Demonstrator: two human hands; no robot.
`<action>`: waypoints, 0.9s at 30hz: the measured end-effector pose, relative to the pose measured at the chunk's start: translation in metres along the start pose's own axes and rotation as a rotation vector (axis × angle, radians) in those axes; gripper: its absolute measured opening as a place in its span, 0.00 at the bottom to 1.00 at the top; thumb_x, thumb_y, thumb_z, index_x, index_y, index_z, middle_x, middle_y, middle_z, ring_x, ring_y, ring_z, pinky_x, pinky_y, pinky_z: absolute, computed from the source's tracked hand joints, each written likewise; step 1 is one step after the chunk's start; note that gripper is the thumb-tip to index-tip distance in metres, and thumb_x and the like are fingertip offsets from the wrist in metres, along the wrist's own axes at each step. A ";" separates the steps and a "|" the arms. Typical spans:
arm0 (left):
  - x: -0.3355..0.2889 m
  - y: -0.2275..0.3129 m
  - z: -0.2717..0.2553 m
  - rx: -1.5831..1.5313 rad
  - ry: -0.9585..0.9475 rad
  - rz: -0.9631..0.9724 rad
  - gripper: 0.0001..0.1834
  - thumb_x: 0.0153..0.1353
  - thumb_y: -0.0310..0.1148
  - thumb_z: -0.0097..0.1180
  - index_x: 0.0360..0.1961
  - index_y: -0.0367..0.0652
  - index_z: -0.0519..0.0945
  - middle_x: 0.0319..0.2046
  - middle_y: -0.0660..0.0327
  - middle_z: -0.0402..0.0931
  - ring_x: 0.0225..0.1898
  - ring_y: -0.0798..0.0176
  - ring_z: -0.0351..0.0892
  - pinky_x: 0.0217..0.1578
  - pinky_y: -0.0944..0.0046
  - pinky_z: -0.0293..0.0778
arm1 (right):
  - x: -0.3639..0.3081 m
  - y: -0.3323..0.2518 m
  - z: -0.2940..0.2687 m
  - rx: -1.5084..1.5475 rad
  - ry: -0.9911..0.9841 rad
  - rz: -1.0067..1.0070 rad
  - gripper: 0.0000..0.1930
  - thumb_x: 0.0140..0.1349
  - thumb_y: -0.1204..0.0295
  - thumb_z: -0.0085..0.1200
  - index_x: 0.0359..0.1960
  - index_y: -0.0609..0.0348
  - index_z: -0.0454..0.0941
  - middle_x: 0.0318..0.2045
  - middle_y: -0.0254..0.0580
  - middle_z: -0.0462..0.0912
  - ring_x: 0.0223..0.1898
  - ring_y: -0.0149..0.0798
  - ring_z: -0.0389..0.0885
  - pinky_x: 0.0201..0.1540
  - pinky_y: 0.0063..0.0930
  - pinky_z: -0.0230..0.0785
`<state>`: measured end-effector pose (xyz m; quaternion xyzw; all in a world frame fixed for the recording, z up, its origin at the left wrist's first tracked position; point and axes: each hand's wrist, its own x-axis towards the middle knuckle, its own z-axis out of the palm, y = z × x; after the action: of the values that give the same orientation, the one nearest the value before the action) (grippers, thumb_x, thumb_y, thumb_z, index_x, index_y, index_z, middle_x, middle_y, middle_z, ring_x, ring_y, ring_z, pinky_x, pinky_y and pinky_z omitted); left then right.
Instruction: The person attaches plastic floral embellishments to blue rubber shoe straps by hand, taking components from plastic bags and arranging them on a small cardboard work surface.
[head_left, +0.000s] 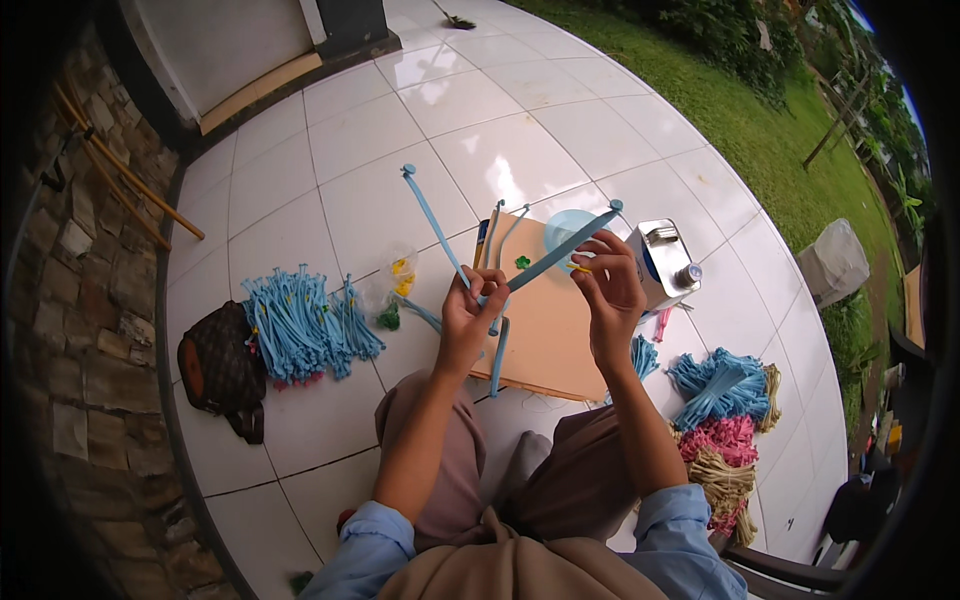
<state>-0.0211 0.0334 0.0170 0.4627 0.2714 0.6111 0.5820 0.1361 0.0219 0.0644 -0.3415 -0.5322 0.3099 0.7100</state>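
Observation:
My left hand (467, 325) is closed on a light blue strap (563, 247) above a tan board (552, 345). The strap slants up to the right and ends in a round knob. A thinner blue length (432, 220) with a knobbed tip rises to the left from the same grip; whether both are one piece I cannot tell. My right hand (615, 300) pinches a small yellow piece (577, 267) beside the strap. Under the strap, on the board, lie a green flower-shaped piece (522, 262) and a translucent blue dish (570, 222). More blue straps (497, 368) lie at the board's left edge.
Left on the tiled floor (340, 440) are a brown bag (222, 362), a pile of blue straps (300, 325) and a clear bag with yellow pieces (402, 272). A metal can (655, 262) stands right of the board. Blue, pink (722, 440) and beige bundles (718, 478) lie at the right.

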 end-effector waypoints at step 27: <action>-0.004 -0.006 0.016 0.074 0.174 0.154 0.15 0.55 0.20 0.52 0.24 0.43 0.58 0.35 0.58 0.72 0.26 0.81 0.60 0.26 0.80 0.62 | -0.013 0.019 0.022 0.186 -0.048 0.544 0.09 0.49 0.77 0.61 0.27 0.62 0.71 0.27 0.42 0.79 0.27 0.29 0.74 0.31 0.20 0.67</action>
<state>-0.0049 0.0269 0.0179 0.4487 0.3070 0.6813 0.4903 0.1101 0.0254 0.0466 -0.3977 -0.4071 0.5444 0.6162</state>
